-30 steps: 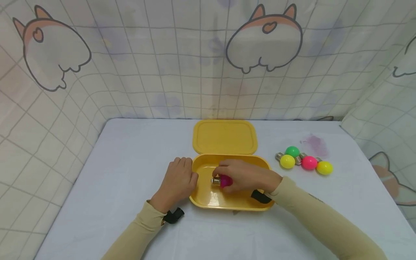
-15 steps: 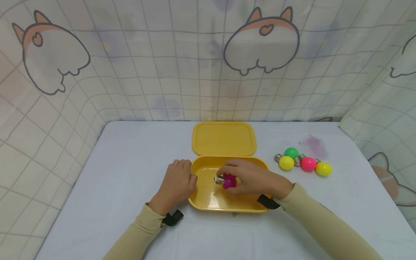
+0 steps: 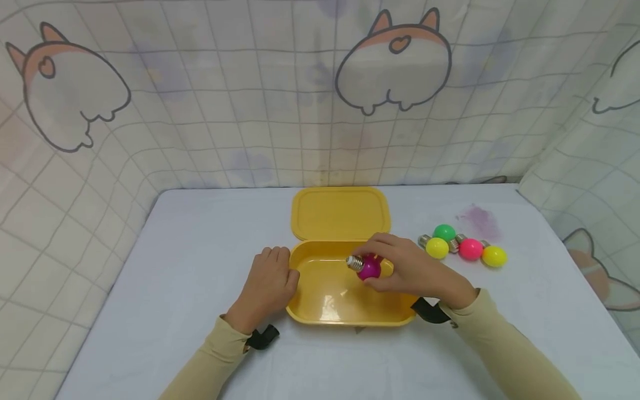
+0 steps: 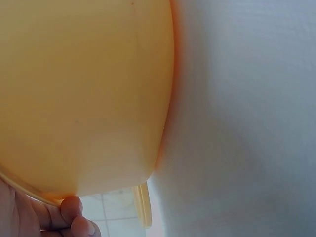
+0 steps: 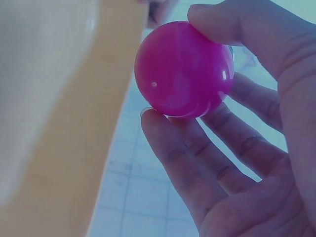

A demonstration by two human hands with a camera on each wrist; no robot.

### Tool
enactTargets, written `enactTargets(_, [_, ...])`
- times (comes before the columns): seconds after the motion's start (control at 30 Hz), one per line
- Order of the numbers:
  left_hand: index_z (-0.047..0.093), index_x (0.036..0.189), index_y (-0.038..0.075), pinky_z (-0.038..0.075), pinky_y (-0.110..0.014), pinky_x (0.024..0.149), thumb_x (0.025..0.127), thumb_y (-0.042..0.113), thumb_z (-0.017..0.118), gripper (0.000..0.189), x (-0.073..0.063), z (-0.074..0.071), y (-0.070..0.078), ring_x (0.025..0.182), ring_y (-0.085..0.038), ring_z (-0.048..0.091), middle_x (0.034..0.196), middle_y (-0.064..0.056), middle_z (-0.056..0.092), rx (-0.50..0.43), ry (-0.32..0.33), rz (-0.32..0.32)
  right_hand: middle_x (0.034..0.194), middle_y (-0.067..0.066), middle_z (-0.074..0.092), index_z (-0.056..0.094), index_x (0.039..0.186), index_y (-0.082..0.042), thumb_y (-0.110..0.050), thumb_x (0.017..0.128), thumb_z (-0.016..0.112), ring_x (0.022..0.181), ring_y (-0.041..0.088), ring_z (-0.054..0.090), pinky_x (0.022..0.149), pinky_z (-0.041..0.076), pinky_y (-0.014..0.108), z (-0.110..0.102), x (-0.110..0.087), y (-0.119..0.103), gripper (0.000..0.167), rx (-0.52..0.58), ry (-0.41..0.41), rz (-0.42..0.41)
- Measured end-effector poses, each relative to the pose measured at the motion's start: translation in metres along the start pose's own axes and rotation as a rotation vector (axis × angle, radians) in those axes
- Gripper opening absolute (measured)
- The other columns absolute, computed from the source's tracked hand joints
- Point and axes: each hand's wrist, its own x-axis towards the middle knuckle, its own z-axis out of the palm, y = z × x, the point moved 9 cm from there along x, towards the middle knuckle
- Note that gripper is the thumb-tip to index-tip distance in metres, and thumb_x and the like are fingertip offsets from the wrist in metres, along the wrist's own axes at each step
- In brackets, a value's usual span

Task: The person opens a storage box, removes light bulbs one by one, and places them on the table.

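Note:
Over the right part of a yellow plastic box, my right hand holds a magenta light bulb. Its metal screw base points left in the head view. Thumb and fingertips pinch the round glass in the right wrist view. My left hand grips the box's left rim, its fingers curled at the edge in the left wrist view. The inside of the box shows no other bulb, though the right hand covers part of it.
A yellow lid lies flat behind the box. To the right on the white table lie a green bulb, a pink bulb and two yellow bulbs. Patterned cloth hangs behind the table.
My right hand has lifted the magenta bulb from inside the box and moved it rightward and up. My left hand keeps its grip on the rim.

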Motion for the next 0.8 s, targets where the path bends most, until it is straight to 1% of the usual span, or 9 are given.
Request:
enactTargets(0.17, [0.045, 0.086, 0.006, 0.026, -0.031, 0.070, 0.091, 0.015, 0.054, 0.014, 0.000, 0.002, -0.001, 0.072, -0.021, 0.033, 0.073, -0.003, 0.035, 0.008, -0.001, 0.000, 0.114, -0.005, 0.068, 0.067, 0.125, -0.019, -0.019, 0.081, 0.087, 0.099, 0.008, 0.066, 0.082, 0.063, 0.031, -0.019, -0.013, 0.010, 0.048, 0.077, 0.114, 0.018])
enactTargets(0.27, [0.045, 0.085, 0.006, 0.026, -0.031, 0.070, 0.091, 0.015, 0.053, 0.014, 0.000, 0.003, 0.000, 0.071, -0.021, 0.033, 0.073, -0.003, 0.035, 0.014, 0.000, 0.005, 0.116, -0.006, 0.069, 0.066, 0.126, -0.019, -0.013, 0.080, 0.088, 0.100, 0.006, 0.067, 0.083, 0.062, 0.028, -0.029, -0.022, 0.017, 0.051, 0.099, 0.166, 0.027])
enactTargets(0.33, [0.044, 0.085, 0.006, 0.026, -0.031, 0.070, 0.091, 0.015, 0.053, 0.014, 0.000, 0.003, 0.000, 0.071, -0.021, 0.032, 0.073, -0.003, 0.034, 0.016, 0.001, 0.006, 0.117, -0.006, 0.069, 0.066, 0.126, -0.020, -0.010, 0.080, 0.087, 0.101, 0.005, 0.067, 0.086, 0.061, 0.026, -0.034, -0.027, 0.022, 0.052, 0.092, 0.190, 0.042])
enactTargets(0.5, [0.044, 0.085, 0.006, 0.025, -0.031, 0.070, 0.091, 0.014, 0.053, 0.013, 0.000, 0.002, -0.001, 0.071, -0.021, 0.032, 0.073, -0.003, 0.034, 0.013, -0.002, 0.005, 0.116, -0.008, 0.069, 0.067, 0.126, -0.021, -0.011, 0.078, 0.088, 0.099, 0.003, 0.065, 0.088, 0.059, 0.022, -0.047, -0.038, 0.033, 0.053, 0.019, 0.260, 0.078])
enactTargets(0.53, [0.044, 0.085, 0.006, 0.026, -0.031, 0.070, 0.091, 0.014, 0.053, 0.013, 0.000, 0.002, -0.001, 0.071, -0.021, 0.032, 0.073, -0.003, 0.034, 0.011, -0.001, 0.005, 0.115, -0.008, 0.069, 0.067, 0.125, -0.021, -0.010, 0.077, 0.089, 0.099, 0.003, 0.065, 0.088, 0.058, 0.020, -0.049, -0.041, 0.035, 0.053, 0.015, 0.274, 0.081])
enactTargets(0.6, [0.044, 0.085, 0.006, 0.026, -0.031, 0.069, 0.091, 0.014, 0.053, 0.013, -0.001, 0.001, 0.000, 0.070, -0.021, 0.032, 0.072, -0.003, 0.034, 0.008, 0.000, 0.005, 0.115, -0.006, 0.070, 0.068, 0.125, -0.019, -0.009, 0.076, 0.090, 0.097, 0.003, 0.065, 0.089, 0.056, 0.015, -0.053, -0.045, 0.040, 0.054, 0.021, 0.304, 0.084])
enactTargets(0.7, [0.044, 0.085, 0.006, 0.025, -0.031, 0.069, 0.091, 0.013, 0.053, 0.013, -0.001, 0.001, 0.000, 0.070, -0.021, 0.032, 0.072, -0.003, 0.034, 0.006, 0.002, 0.004, 0.115, -0.003, 0.070, 0.068, 0.125, -0.016, -0.007, 0.075, 0.090, 0.095, 0.004, 0.065, 0.091, 0.052, 0.008, -0.056, -0.053, 0.049, 0.055, 0.061, 0.340, 0.092])
enactTargets(0.8, [0.044, 0.085, 0.006, 0.025, -0.031, 0.070, 0.091, 0.014, 0.053, 0.013, 0.000, 0.002, -0.001, 0.071, -0.021, 0.032, 0.073, -0.003, 0.034, 0.006, -0.001, 0.002, 0.115, -0.001, 0.070, 0.068, 0.126, -0.015, -0.006, 0.076, 0.089, 0.095, 0.003, 0.065, 0.090, 0.050, 0.005, -0.057, -0.061, 0.058, 0.055, 0.072, 0.362, 0.113])
